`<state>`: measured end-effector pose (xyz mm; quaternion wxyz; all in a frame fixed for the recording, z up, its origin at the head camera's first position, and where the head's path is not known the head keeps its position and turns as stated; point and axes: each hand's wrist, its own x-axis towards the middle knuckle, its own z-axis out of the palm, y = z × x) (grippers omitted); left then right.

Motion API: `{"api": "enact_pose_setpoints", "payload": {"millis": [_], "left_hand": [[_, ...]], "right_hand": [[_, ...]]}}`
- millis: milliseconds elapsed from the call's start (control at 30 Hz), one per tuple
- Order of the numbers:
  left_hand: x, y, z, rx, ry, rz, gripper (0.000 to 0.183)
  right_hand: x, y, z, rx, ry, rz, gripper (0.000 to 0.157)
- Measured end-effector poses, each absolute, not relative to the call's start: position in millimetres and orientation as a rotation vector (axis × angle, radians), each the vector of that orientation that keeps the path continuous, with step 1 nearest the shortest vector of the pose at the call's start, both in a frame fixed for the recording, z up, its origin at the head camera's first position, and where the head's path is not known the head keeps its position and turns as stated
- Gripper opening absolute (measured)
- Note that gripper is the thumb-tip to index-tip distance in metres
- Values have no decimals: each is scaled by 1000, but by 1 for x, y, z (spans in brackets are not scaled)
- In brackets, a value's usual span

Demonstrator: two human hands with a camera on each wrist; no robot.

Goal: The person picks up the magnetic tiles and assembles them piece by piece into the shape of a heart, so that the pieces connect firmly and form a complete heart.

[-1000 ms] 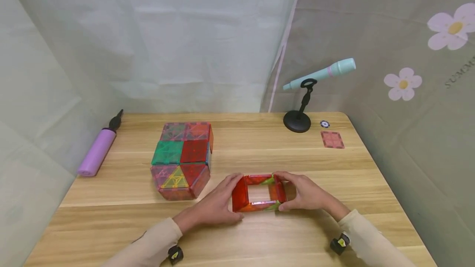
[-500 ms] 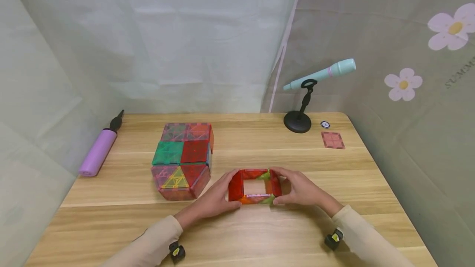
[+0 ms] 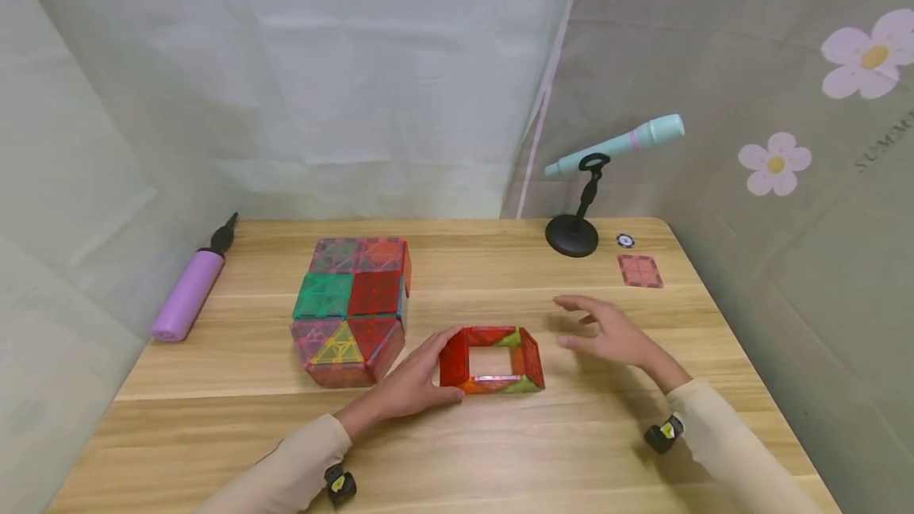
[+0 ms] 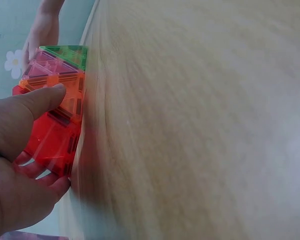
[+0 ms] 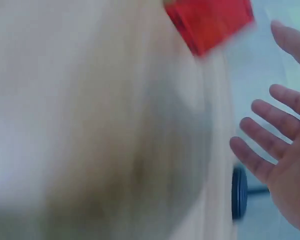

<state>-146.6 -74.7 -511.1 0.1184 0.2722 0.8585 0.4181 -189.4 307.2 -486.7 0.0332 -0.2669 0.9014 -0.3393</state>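
Note:
My left hand (image 3: 408, 391) grips the left end of a low, open-topped frame of magnetic tiles (image 3: 454, 362), thumb on the near side and fingers on the far side. Red, orange, pink and green translucent tiles make up its walls, and the table shows through its middle. In the left wrist view the thumb presses an orange tile (image 4: 69, 102) while the fingers curl behind a red one (image 4: 50, 137). My right hand (image 3: 612, 335) hovers off the frame's right end with its fingers spread and holds nothing. The right wrist view is blurred.
Left of the frame stands a larger magnetic tile block (image 3: 374, 292). A purple hand pump (image 3: 189, 292) lies at the left edge. Toward the back right are a microphone (image 3: 628, 141) on a black stand (image 3: 571, 234), a poker chip (image 3: 625, 240) and a flat pink tile (image 3: 640, 270).
The tile frame first shifted slightly away and left between both hands. My right hand then let go and moved right and back; my left hand stays on the frame.

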Motion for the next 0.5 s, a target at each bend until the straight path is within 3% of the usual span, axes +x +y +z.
{"api": "enact_pose_setpoints", "payload": {"millis": [333, 500], "left_hand": [[-147, -75, -512, 802, 2523, 1199, 95], [-146, -76, -512, 798, 2518, 1205, 95]], "right_hand": [[-244, 402, -493, -342, 3099, -811, 60], [-252, 423, -503, -203, 3117, -699, 66]]}}
